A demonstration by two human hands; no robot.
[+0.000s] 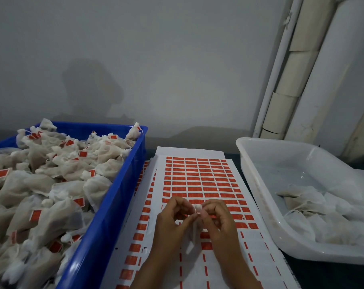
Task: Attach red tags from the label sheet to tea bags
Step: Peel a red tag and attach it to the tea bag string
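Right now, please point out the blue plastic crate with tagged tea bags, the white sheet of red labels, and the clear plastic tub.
blue plastic crate (122, 190), head view, on its right side wall.
white sheet of red labels (199, 176), head view, on the label rows above the hands.
clear plastic tub (258, 176), head view, on its left wall.

Grey wall (156, 59) — white pipes (297, 69) at right.

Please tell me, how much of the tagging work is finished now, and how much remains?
Done: the blue crate is heaped with tea bags carrying red tags. In hand: the left hand and right hand pinch a small white bunched tea bag over the label sheet. Left: a modest pile of untagged bags in the white tub, with many tag rows unused.
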